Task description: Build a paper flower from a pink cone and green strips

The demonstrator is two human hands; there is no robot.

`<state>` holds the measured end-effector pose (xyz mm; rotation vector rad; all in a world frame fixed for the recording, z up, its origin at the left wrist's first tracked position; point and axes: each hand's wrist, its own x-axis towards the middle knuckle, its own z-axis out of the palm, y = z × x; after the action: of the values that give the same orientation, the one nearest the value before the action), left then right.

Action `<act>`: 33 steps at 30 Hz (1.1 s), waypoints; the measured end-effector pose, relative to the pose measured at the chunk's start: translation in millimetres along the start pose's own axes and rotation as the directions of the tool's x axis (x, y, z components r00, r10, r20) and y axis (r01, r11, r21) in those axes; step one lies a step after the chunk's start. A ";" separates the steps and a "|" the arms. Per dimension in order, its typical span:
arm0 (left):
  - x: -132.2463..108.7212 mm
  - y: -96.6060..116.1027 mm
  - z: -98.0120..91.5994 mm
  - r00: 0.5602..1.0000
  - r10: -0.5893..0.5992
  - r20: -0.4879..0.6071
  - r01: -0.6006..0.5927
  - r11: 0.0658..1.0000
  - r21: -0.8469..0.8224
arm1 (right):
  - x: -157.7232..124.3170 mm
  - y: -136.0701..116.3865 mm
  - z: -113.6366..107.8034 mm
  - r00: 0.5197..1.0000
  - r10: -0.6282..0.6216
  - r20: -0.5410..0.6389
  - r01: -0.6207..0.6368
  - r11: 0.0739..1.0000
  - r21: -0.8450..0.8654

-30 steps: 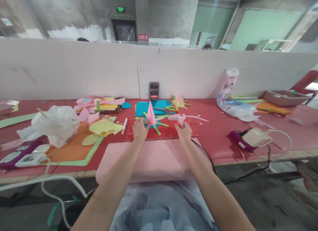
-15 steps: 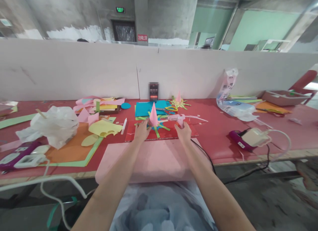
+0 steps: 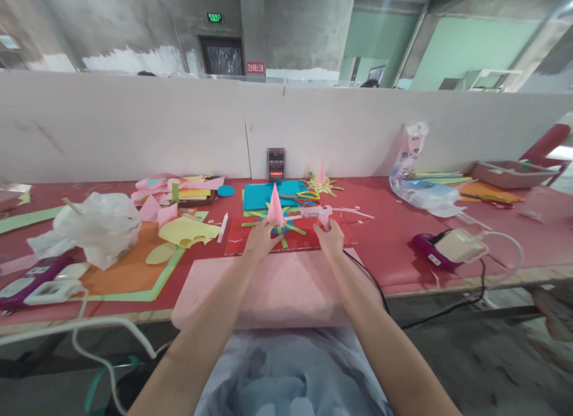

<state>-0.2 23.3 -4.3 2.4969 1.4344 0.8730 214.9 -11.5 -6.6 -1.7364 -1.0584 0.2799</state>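
Note:
A pink paper cone (image 3: 275,208) stands upright on a blue centre with green paper strips (image 3: 295,227) spreading outward. My left hand (image 3: 261,240) is at its near left side. Its fingertips reach the foot of the cone and its thumb is spread away to the right, over the red sheet; whether they press on the paper is hard to see. My right hand (image 3: 330,238) is wrapped round the handle of a pink glue gun (image 3: 317,212), whose nozzle points left towards the cone. Under both lies a red sheet (image 3: 233,240).
Behind are scissors (image 3: 307,196) on blue paper (image 3: 257,197) and a second cone piece (image 3: 321,178). A crumpled white bag (image 3: 96,225) and paper scraps lie left. To the right are a purple power strip (image 3: 432,253) and a clear plastic bag (image 3: 425,195). A black cord (image 3: 371,276) crosses the table edge.
My left hand has shifted slightly right, and its thumb now extends in front of the cone's base. My right hand and the glue gun have stayed almost in place.

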 end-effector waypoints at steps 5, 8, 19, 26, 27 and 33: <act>-2.2 5.5 0.9 0.999 -0.006 0.040 0.001 0.991 0.134 | -0.2 0.0 -0.5 1.000 -0.023 0.001 0.023 1.000 -0.018; -1.9 6.5 1.8 0.999 -0.005 0.048 -0.003 0.988 0.156 | -0.2 0.8 -0.5 1.000 -0.029 0.009 0.029 0.999 -0.023; -8.3 19.9 -5.9 0.991 -0.111 0.078 0.102 0.989 0.108 | -0.4 3.3 2.7 1.000 -0.022 0.014 0.023 0.999 -0.042; -8.5 22.9 -4.5 0.978 -0.184 0.093 0.180 0.982 0.058 | -3.7 -1.1 3.2 0.993 -0.114 0.013 0.115 0.985 -0.125; -7.9 21.0 -4.5 0.978 -0.187 0.090 0.184 0.982 0.039 | -3.9 -0.5 3.8 0.991 -0.133 0.012 0.133 0.982 -0.135; -4.5 4.0 -1.2 0.987 -0.152 0.043 0.155 0.985 -0.074 | -5.8 3.9 6.9 0.965 -0.256 0.065 0.264 0.939 -0.220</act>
<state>0.4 17.3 -3.7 2.2988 1.5266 0.8316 209.2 -11.7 -14.7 -1.7704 -1.3742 0.0226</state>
